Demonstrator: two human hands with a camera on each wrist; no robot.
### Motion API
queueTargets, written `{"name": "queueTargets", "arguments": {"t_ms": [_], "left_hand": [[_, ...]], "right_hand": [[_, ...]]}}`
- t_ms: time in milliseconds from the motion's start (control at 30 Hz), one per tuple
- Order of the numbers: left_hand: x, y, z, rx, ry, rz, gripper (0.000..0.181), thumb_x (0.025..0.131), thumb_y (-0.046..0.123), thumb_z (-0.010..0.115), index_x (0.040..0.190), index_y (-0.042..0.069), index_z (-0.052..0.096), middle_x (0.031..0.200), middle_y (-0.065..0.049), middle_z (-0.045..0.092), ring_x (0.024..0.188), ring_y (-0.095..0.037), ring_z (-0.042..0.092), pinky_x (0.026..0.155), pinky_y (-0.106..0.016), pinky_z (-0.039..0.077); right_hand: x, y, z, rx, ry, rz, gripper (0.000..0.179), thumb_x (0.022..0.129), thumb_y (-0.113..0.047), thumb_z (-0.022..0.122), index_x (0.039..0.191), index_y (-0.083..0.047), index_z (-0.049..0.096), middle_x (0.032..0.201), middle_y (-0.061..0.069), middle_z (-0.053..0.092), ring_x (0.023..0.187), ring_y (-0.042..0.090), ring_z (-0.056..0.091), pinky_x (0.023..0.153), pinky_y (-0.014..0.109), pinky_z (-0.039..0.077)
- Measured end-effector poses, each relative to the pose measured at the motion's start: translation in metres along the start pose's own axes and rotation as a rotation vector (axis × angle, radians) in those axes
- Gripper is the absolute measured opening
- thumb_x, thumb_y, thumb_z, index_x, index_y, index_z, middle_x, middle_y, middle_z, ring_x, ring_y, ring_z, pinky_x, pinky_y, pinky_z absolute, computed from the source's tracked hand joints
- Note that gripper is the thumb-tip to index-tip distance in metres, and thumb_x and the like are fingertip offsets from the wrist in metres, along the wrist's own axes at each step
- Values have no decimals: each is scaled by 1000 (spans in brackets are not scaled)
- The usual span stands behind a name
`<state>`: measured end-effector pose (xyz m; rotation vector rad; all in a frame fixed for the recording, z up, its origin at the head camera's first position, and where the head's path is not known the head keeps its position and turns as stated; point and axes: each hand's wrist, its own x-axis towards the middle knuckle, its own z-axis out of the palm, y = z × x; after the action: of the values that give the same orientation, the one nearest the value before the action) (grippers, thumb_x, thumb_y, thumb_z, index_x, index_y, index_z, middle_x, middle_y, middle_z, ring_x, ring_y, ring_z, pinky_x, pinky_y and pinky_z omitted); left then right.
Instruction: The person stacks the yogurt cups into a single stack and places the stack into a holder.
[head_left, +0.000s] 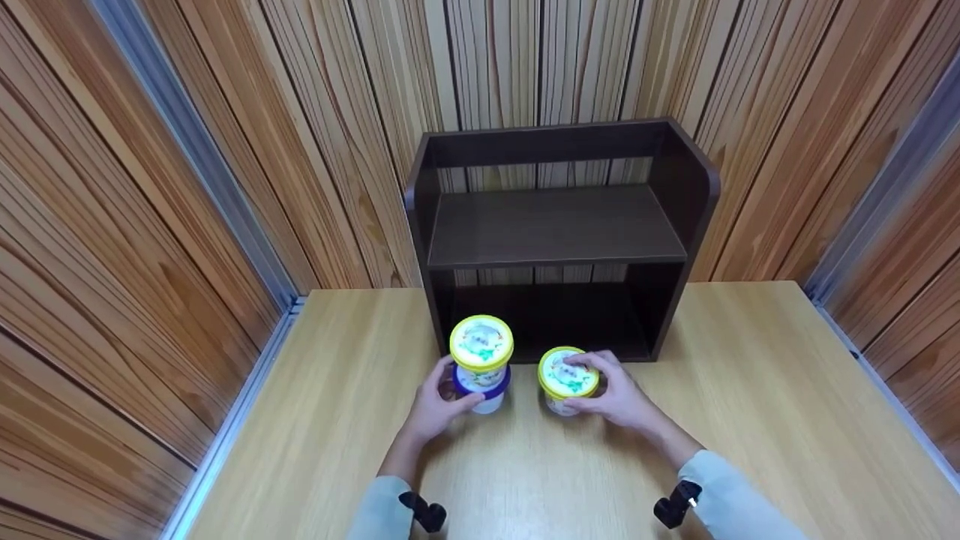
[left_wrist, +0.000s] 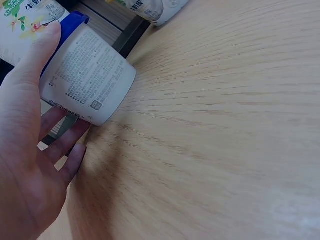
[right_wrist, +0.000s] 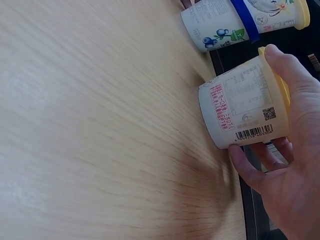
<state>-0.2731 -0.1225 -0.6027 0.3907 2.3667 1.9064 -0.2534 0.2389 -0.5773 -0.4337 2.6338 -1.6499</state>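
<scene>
In the head view two white tubs stand stacked in front of the shelf unit: a yellow-lidded tub (head_left: pixel 481 343) on top of a blue-lidded tub (head_left: pixel 489 406). My left hand (head_left: pixel 436 409) grips the lower one, its thumb at the blue rim (left_wrist: pixel 64 36) and its fingers behind the printed wall. To the right, a second yellow-lidded tub (head_left: pixel 568 375) is held by my right hand (head_left: pixel 621 399), with the thumb and fingers at its lid and side. A barcode and red print show on that tub's wall (right_wrist: pixel 242 102) in the right wrist view. Blueberries are printed on the blue-lidded tub (right_wrist: pixel 212 30).
A dark brown two-tier shelf unit (head_left: pixel 559 225) stands at the back of the light wooden table (head_left: pixel 352 450), just behind the tubs. Wood-patterned panels (head_left: pixel 360 135) enclose the back and sides, with metal frame strips (head_left: pixel 225 427) along the table's edges.
</scene>
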Motion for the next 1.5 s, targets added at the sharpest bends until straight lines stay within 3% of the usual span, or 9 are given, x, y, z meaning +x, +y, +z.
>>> {"name": "queueTargets", "arguments": {"t_ms": [100,300,833,1033,1167,1500], "left_hand": [[0,0,0,9,-2,-3,80,101,23,87,168,12,45,154,-22,66,143,-40,65,122,-59,55],[1,-1,0,20,-3,-9,80,101,27,87,168,14,45,155,-20,66,144,-39,64,123,-58,55],[1,1,0,10,-6,-16,82,101,28,88,169,16,44,157,-19,64,148,-41,62,125,-59,53],[0,-1,0,6,-8,4,81,101,24,88,168,14,44,154,-20,66,144,-39,65,122,-57,55],[1,-1,0,1,-13,24,80,102,21,87,168,12,44,153,-23,66,142,-40,66,121,-57,56],[0,0,-1,18,-14,-2,81,102,27,87,169,15,43,155,-21,65,144,-40,66,122,-57,56]], "right_hand": [[0,-1,0,5,8,-12,66,86,-17,100,145,-14,71,146,19,56,140,32,53,118,23,42],[0,-2,1,6,11,-6,65,86,-17,100,144,-12,71,145,19,55,139,31,54,115,19,42],[7,-13,-6,39,45,1,65,85,-11,100,143,-9,72,145,21,54,142,36,52,113,16,43],[12,-20,-11,14,75,-31,64,83,-9,100,142,-8,73,144,21,55,138,34,53,104,19,54],[15,-26,-15,-6,98,-49,65,82,-9,101,141,-10,74,143,19,57,137,33,53,105,23,55],[15,-37,-21,9,94,-55,66,84,-9,100,144,-11,72,147,21,56,141,39,54,98,21,59]]}}
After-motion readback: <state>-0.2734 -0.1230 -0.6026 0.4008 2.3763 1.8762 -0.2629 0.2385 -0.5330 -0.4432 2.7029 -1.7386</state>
